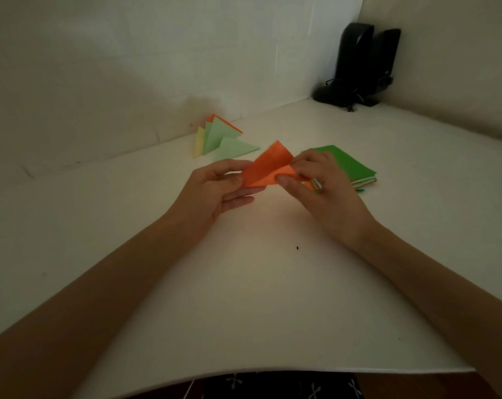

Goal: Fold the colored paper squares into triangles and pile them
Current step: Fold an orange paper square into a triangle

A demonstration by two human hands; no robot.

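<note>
An orange paper square (265, 165) is held above the white table, partly folded over on itself. My left hand (218, 188) pinches its left corner and my right hand (316, 180) pinches its right side between thumb and fingers. Behind my right hand lies a stack of unfolded squares (350, 165) with a dark green sheet on top. At the back left, by the wall, lies a pile of folded triangles (221, 138): light green, yellow and orange ones overlapping.
Two black speakers (359, 64) with cables stand in the far right corner. The white table (244, 283) meets walls at the back and right. Its front edge runs along the bottom of the view.
</note>
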